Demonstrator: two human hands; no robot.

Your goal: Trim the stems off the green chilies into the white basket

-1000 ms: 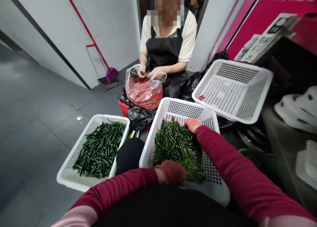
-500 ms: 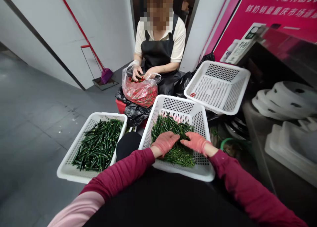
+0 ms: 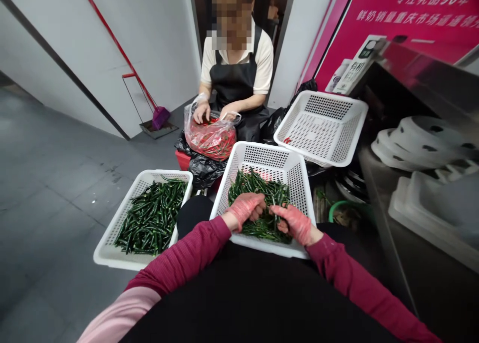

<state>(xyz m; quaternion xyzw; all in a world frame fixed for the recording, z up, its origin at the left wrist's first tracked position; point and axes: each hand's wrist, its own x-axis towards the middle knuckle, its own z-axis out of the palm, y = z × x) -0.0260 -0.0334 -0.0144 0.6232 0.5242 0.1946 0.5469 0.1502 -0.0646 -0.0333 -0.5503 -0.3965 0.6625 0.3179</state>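
Both my hands wear thin pinkish gloves and work over a white perforated basket (image 3: 306,183) in front of me. In it lies a heap of green chili peppers (image 3: 258,182), with thin green stems among them nearer my body. My left hand (image 3: 247,209) is closed above the heap, its fingers curled, and what they hold is hidden. Close by on its right, my right hand (image 3: 295,221) pinches a green chili pepper (image 3: 275,214) between thumb and curled index finger. To the left stands another white basket (image 3: 107,238), holding glossy green chili peppers (image 3: 153,218).
Opposite me a seated person (image 3: 234,78) has both hands at a clear plastic bag of red chilies (image 3: 213,141). A third white basket (image 3: 325,128) sits back right. At right are a metal counter (image 3: 377,198) with white containers (image 3: 422,143) and a green-rimmed bucket (image 3: 333,212). A broom (image 3: 160,117) leans left.
My fingers, stretched over the heap before, have curled closed, and my right hand now pinches a chili pepper. The view has shifted slightly. The other person's hands have moved a little at the bag.
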